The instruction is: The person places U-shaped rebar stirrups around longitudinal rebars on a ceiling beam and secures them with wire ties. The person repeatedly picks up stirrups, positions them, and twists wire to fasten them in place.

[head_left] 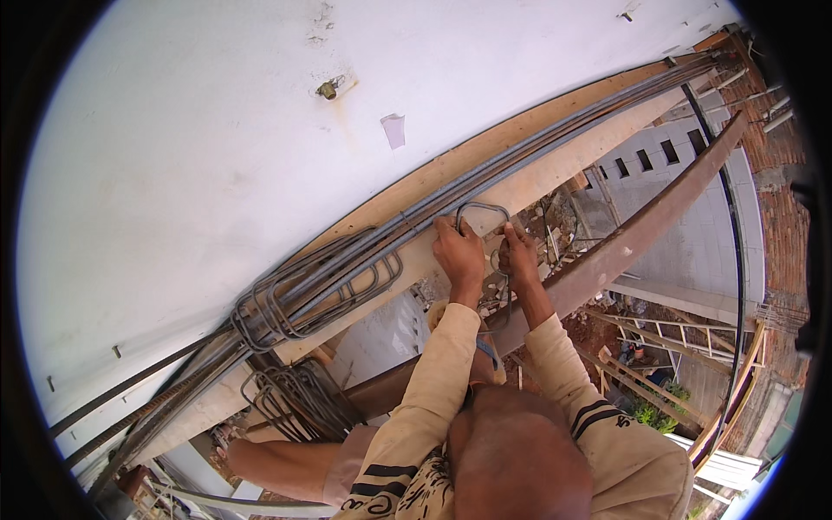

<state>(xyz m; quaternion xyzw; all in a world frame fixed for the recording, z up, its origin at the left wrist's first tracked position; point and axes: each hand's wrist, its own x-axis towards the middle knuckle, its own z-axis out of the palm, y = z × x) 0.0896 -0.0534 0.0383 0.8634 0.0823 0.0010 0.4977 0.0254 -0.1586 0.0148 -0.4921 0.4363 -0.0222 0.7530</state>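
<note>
We see bright, diffuse daylight — the white wall [217,147] almost glaring — and fisheye distortion curving edges toward blackened corners.

Single view: head-worn, left lens of a side-by-side pair. Faces down over the wearer's own arms; upright, not mirrored. Sleeves [426,360] enter at the near side. Left hand [459,257] and right hand [520,257], with the metal loop [484,204] they hold, sit near mid-frame, slightly right; close range, both unobstructed by the frame edge. White wall [199,130] fills far left. Steel bars [520,158] cross at a slant, near left to far right. Line of sight drops past the brown beam [624,247] to plants [656,416] well below, on the right. Wide fisheye: beam bows toward the rim; dark surround cuts the corners.
</note>
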